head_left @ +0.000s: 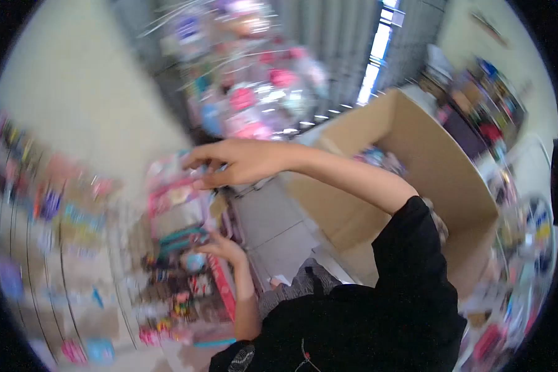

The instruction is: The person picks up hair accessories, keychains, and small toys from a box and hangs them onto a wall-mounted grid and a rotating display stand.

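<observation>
My right hand reaches across to the left, over the upper end of a pink-edged package; its fingers are bent and spaced apart, with nothing visible between them. Lower down, my left hand is beside teal-edged items and a small light-blue item. Its fingers are spread, and no held object can be made out. Motion blurs the packages under both hands.
A large open cardboard box stands at the right with small colourful things inside. Wrapped pink items hang at the top. A wire rack with goods is at the left. Tiled floor shows between.
</observation>
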A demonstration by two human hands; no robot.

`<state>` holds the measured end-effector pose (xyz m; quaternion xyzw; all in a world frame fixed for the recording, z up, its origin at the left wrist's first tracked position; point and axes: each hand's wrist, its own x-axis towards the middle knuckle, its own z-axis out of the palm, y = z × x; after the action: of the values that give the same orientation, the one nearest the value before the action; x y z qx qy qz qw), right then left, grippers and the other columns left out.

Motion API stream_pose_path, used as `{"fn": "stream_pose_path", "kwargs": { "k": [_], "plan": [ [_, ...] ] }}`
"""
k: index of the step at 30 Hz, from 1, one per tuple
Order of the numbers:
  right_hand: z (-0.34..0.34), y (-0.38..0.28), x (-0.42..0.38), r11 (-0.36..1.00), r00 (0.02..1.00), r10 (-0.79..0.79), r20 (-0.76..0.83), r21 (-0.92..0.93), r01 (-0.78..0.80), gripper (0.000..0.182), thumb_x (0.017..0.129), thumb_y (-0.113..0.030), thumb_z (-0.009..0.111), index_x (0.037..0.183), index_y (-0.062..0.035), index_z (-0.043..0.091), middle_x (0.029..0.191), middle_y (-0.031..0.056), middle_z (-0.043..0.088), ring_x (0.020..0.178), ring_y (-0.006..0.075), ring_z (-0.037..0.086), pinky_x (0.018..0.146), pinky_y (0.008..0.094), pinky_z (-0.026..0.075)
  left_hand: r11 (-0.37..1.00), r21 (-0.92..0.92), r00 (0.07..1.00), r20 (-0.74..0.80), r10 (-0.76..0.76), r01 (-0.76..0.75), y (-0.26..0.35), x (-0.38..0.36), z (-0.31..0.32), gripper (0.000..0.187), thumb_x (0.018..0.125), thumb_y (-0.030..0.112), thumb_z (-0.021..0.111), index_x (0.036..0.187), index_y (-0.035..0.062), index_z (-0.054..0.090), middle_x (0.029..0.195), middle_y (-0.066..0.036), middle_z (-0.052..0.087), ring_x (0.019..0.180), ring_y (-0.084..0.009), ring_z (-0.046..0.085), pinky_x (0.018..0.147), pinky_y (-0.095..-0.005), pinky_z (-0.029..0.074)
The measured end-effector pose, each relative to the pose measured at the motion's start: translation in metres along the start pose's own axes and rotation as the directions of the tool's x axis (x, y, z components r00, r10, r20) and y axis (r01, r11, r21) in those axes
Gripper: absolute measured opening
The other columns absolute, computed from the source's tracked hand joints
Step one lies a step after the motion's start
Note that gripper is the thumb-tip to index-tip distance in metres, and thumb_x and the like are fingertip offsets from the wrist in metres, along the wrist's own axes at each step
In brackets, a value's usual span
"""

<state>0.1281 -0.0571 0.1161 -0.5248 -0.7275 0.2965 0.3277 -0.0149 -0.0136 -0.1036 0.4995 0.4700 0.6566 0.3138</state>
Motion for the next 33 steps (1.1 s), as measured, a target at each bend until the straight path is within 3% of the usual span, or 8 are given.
{"fn": "stream_pose_path", "kwargs": {
  "k": [4, 6, 8, 12, 17, 20, 27, 33],
  "plan": [
    [-0.067, 0.001, -0.155, 0.965, 0.863, 0.252, -0.438, 0.185, -0.188, 0.044, 0.075, -0.028, 0.048, 0.111, -0.0058, 0.035, 0.104, 0.0102, 0.044, 0.094, 0.0176, 0.043, 0.077, 0.0292, 0.036, 0.903, -0.420, 0.956, 0.215, 0.202, -0.097, 0.118, -0.026, 0.065, 0.038, 0.074, 0.013, 0.049, 0.104, -0.0024, 0.031, 0.100, -0.014, 0.037, 0.093, -0.0220, 0.037, 0.082, -0.0329, 0.027],
    [-0.088, 0.001, -0.228, 0.887, 0.688, 0.455, -0.565, 0.215, -0.409, 0.044, 0.076, -0.028, 0.048, 0.112, -0.0066, 0.034, 0.105, 0.0113, 0.043, 0.095, 0.0175, 0.042, 0.079, 0.0284, 0.035, 0.732, -0.675, 0.787, 0.398, 0.471, -0.097, 0.166, -0.043, 0.106, 0.032, 0.072, 0.009, 0.050, 0.098, -0.0023, 0.036, 0.096, -0.011, 0.040, 0.087, -0.0169, 0.040, 0.078, -0.0294, 0.031],
    [-0.096, 0.023, -0.299, 0.860, 0.581, 0.487, -0.652, 0.243, -0.449, 0.044, 0.076, -0.028, 0.048, 0.112, -0.0068, 0.035, 0.104, 0.0116, 0.044, 0.094, 0.0171, 0.042, 0.077, 0.0272, 0.036, 0.761, -0.646, 0.507, 0.674, 0.537, 0.052, 0.224, -0.086, 0.145, 0.023, 0.072, 0.009, 0.050, 0.091, -0.0016, 0.041, 0.090, -0.009, 0.043, 0.082, -0.0151, 0.042, 0.072, -0.0277, 0.034],
    [-0.082, 0.079, -0.412, 0.632, 0.307, 0.729, -0.612, 0.430, -0.645, 0.043, 0.075, -0.029, 0.050, 0.109, -0.0052, 0.038, 0.101, 0.0114, 0.046, 0.088, 0.0153, 0.045, 0.068, 0.0259, 0.040, 0.726, -0.658, -0.238, 0.751, 0.616, -0.197, 0.260, -0.196, 0.241, 0.019, 0.071, 0.012, 0.050, 0.085, -0.0001, 0.046, 0.081, -0.015, 0.048, 0.076, -0.0252, 0.047, 0.069, -0.0309, 0.037],
    [-0.014, 0.176, -0.494, 0.442, 0.159, 0.798, -0.581, 0.385, -0.810, 0.033, 0.063, -0.016, 0.053, 0.092, -0.0001, 0.051, 0.079, 0.0147, 0.056, 0.072, 0.0230, 0.053, 0.063, 0.0297, 0.043, 0.711, -0.570, -0.795, 0.606, 0.024, -0.413, 0.167, -0.345, 0.322, 0.029, 0.062, 0.019, 0.055, 0.084, 0.0006, 0.052, 0.086, -0.019, 0.052, 0.079, -0.0296, 0.051, 0.069, -0.0351, 0.040],
    [0.029, 0.216, -0.510, 0.010, -0.013, 0.909, -0.416, 0.052, -0.999, 0.034, 0.063, -0.026, 0.056, 0.085, -0.0002, 0.054, 0.084, 0.0191, 0.053, 0.084, 0.0304, 0.050, 0.073, 0.0340, 0.040, 0.705, -0.454, -0.810, 0.505, -0.300, -0.544, 0.106, -0.401, 0.309, 0.027, 0.059, 0.018, 0.054, 0.082, 0.0026, 0.056, 0.088, -0.019, 0.053, 0.081, -0.0280, 0.052, 0.069, -0.0351, 0.041],
    [0.099, 0.253, -0.516, -0.001, -0.268, 0.750, -0.605, 0.404, -0.915, 0.026, 0.062, -0.017, 0.051, 0.079, 0.0030, 0.051, 0.077, 0.0221, 0.053, 0.073, 0.0333, 0.052, 0.064, 0.0396, 0.042, 0.712, -0.553, -0.803, 0.595, -0.026, -0.433, 0.015, -0.451, 0.248, 0.030, 0.057, 0.016, 0.058, 0.085, 0.0052, 0.055, 0.077, -0.013, 0.056, 0.073, -0.0241, 0.054, 0.062, -0.0321, 0.042],
    [0.108, 0.263, -0.522, 0.044, -0.332, 0.643, -0.690, 0.466, -0.884, 0.028, 0.060, -0.015, 0.052, 0.081, 0.0027, 0.046, 0.072, 0.0224, 0.052, 0.069, 0.0358, 0.052, 0.063, 0.0410, 0.041, 0.750, -0.486, -0.810, 0.576, -0.111, -0.449, 0.037, -0.434, 0.248, 0.022, 0.057, 0.022, 0.063, 0.075, 0.0112, 0.058, 0.076, -0.008, 0.057, 0.073, -0.0233, 0.054, 0.064, -0.0348, 0.042]
  ]
}}
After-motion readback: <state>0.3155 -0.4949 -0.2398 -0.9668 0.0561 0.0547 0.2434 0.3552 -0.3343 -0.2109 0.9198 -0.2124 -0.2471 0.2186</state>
